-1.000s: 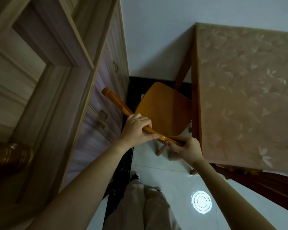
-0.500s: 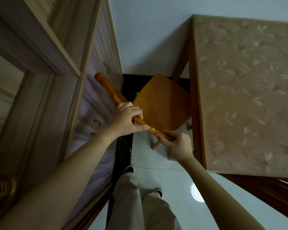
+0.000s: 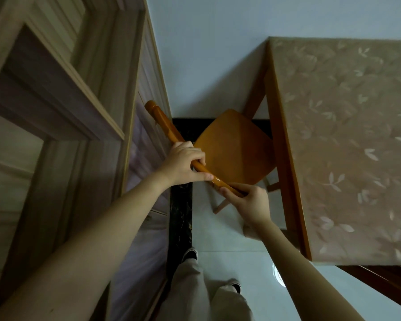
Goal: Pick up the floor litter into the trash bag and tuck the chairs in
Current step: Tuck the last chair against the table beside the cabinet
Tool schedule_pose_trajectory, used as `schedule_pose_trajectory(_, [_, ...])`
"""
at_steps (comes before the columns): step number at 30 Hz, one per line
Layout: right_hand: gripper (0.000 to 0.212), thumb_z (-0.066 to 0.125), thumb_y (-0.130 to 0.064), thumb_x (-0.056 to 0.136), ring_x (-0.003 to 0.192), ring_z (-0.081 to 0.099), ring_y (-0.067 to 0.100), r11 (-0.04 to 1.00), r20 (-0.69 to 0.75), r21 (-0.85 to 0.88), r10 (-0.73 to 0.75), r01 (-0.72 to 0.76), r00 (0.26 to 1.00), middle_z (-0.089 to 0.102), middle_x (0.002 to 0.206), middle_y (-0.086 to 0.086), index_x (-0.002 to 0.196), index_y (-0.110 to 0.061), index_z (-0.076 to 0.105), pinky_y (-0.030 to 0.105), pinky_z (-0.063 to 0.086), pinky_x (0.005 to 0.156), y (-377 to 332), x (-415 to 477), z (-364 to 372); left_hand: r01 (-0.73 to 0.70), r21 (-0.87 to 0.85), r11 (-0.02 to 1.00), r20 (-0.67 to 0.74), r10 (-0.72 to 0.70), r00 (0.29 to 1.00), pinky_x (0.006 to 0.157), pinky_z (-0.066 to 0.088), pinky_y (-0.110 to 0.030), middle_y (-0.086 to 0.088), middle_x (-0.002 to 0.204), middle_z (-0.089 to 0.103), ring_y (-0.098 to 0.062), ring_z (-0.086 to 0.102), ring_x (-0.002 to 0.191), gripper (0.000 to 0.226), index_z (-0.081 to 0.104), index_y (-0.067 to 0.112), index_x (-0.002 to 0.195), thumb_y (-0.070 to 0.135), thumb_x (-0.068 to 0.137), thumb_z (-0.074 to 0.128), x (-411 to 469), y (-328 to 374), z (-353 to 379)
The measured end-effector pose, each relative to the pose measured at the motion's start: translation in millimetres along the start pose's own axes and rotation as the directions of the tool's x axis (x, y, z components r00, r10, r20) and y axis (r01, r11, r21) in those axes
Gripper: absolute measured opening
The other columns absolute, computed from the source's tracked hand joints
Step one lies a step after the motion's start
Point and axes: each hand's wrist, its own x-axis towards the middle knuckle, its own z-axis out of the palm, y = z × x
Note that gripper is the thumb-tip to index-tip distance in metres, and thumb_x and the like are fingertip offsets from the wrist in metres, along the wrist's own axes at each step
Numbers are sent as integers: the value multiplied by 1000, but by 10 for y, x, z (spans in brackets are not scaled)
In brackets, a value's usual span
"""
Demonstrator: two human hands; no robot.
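Note:
An orange wooden chair (image 3: 234,149) stands between a tall cabinet and a table, its seat partly under the table's left edge. My left hand (image 3: 183,165) grips the chair's top rail (image 3: 164,126) near its middle, fingers curled over it. My right hand (image 3: 250,202) holds the rail's right end, thumb and fingers wrapped round it. The table (image 3: 347,144) has a beige leaf-patterned cover and a brown wooden frame. No litter or trash bag is in view.
A tall light-wood cabinet (image 3: 63,126) with drawers fills the left side, close to the chair back. A white wall (image 3: 206,54) lies ahead. My legs and shoes (image 3: 190,254) stand on glossy white tiles beside a black floor strip (image 3: 180,218).
Both hands have kept their grip on the rail. The chair has shifted toward the wall and table, with more of its seat under the table's edge. My view has tilted slightly.

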Motion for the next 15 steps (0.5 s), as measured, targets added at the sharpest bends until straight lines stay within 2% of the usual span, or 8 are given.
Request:
schedule_pose_trajectory(5, [24, 65, -58, 83, 68, 64, 1, 999, -2, -23, 24, -24, 1000, 70, 71, -20, 95, -39, 73, 30, 58, 61, -128, 148, 56, 9, 11, 1000, 53, -10, 999, 85, 32, -32, 15, 78, 57, -8, 45, 83, 42, 60, 28, 74, 70, 73, 61, 105, -135, -113])
schedule_pose_trajectory(9, [12, 65, -55, 85, 67, 66, 2, 1000, 36, -4, 22, -22, 999, 71, 72, -18, 90, -45, 68, 29, 58, 64, -145, 128, 46, 50, 10, 999, 48, -51, 998, 92, 38, -36, 16, 87, 59, -8, 46, 91, 43, 63, 30, 82, 72, 70, 62, 69, -92, -135])
schedule_pose_trajectory(11, [10, 65, -50, 87, 67, 67, 4, 1000, 98, 28, 7, -10, 995, 71, 74, -15, 94, -43, 68, 28, 58, 64, -136, 130, -7, 115, 6, 993, -18, -115, 993, 100, 39, -42, 11, 113, 59, -11, 46, 111, 58, 64, 29, 108, 71, 68, 66, 7, -45, -111])
schedule_pose_trajectory(13, [16, 68, -37, 89, 66, 67, 5, 998, 195, 63, -26, 14, 980, 70, 81, -12, 105, -35, 68, 19, 53, 62, -139, 140, -97, 242, -28, 970, -132, -243, 961, 111, 31, -43, 5, 144, 41, -16, 30, 133, 89, 44, 25, 140, 66, 66, 72, -110, 64, -70])
schedule_pose_trajectory(15, [36, 71, -26, 88, 74, 65, 0, 994, 310, 52, -106, 94, 945, 66, 100, -11, 123, -24, 63, 11, 49, 64, -106, 159, -201, 413, -143, 899, -233, -436, 869, 111, 23, -40, 0, 155, 22, -21, 17, 142, 107, 22, 24, 151, 58, 65, 78, -245, 259, 7])
